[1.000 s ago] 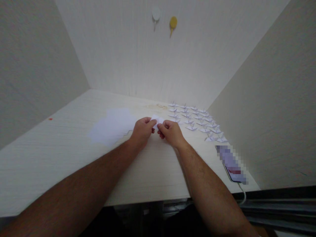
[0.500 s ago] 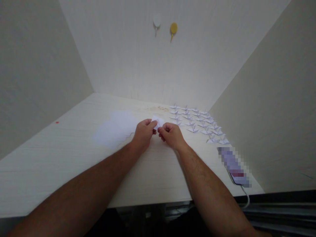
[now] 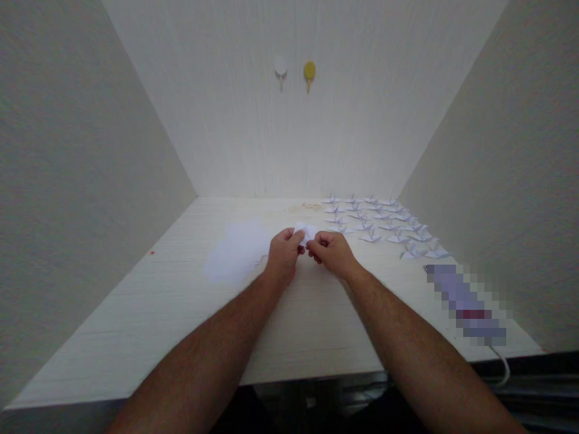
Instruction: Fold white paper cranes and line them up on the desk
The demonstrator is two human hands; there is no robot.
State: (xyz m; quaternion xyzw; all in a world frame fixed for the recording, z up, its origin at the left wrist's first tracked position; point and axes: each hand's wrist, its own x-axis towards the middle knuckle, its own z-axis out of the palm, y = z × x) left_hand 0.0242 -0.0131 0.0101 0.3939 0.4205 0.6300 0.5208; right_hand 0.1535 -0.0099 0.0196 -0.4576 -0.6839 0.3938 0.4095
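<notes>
A small folded piece of white paper is held just above the table between my two hands. My left hand pinches its left side, the thumb lying on top. At the paper's right edge my right hand closes thumb and fingertips on it. The fingers hide the lower part of the paper, so its exact folds cannot be made out. To the right stand several white folded paper cranes in rows. Left of my hands lie pale white paper sheets, washed out by brightness.
A blurred-out phone with a white cable lies at the right of the white table. Walls enclose the table's back and sides. A white hook and a yellow hook are fixed to the back wall.
The camera view has shifted, so the whole scene sits differently in the picture. Both hands still grip the folded paper in nearly the same pose.
</notes>
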